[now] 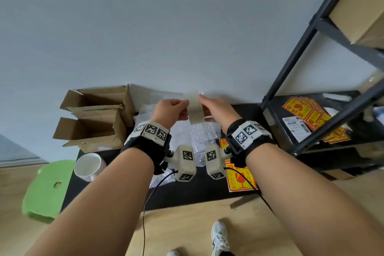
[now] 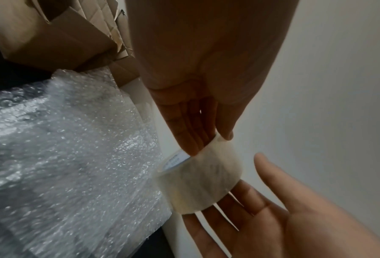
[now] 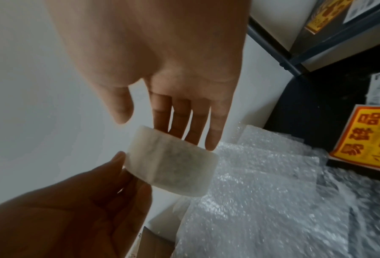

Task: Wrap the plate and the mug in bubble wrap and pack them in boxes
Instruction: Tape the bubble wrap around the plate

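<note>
A roll of clear packing tape is held up in the air over the table, in front of the wall. My left hand pinches it: in the left wrist view its fingers reach inside the roll and the thumb lies on the outside. My right hand has straight fingers that touch the roll without gripping. Sheets of bubble wrap lie on the black table beneath the hands. A white mug stands bare at the table's left end. I see no plate.
Two open cardboard boxes stand at the table's far left against the wall. Red and yellow fragile stickers lie to the right of the bubble wrap. A black metal shelf rack stands on the right. A green stool sits left of the table.
</note>
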The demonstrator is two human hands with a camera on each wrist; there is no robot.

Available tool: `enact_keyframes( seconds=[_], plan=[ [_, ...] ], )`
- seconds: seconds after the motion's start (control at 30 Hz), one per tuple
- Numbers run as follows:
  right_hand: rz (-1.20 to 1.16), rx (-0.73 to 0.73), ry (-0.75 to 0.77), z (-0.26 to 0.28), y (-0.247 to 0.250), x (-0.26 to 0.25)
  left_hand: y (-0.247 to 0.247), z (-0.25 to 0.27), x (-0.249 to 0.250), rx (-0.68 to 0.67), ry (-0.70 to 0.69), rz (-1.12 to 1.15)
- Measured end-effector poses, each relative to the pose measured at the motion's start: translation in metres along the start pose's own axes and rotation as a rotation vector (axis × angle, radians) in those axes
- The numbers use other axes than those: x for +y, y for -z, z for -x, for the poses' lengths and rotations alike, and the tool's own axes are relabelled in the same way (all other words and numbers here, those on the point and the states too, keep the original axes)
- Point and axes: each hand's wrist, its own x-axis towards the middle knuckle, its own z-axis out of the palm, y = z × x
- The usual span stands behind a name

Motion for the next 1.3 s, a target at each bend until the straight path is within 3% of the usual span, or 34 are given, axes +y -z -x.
enact_keyframes(
  seconds=[0.2, 0.53, 0.83, 1.03, 1.3],
  plan=[
    [-0.020, 0.097, -0.011, 0.016, -0.019, 0.009, 0.009, 0.024, -0.013, -0.052, -0.014, -0.005],
    [0.109, -0.050, 0.141, 0.034, -0.005, 0.009, 0.000, 0.035, -0.006, 0.048, -0.004, 0.034],
    [0.016, -0.007, 0.045, 0.036, 0.013, 0.003, -0.024, 0.036, -0.002, 0.058, -0.009, 0.040],
    [-0.079, 0.064, 0.004, 0.035, 0.023, -0.006, -0.031, 0.037, 0.009, -0.071, -0.067, -0.059],
    [0.059, 0.036, 0.029, 0.034, 0.027, -0.018, -0.040, 0.032, 0.020, -0.032, -0.052, 0.087]
  ],
)
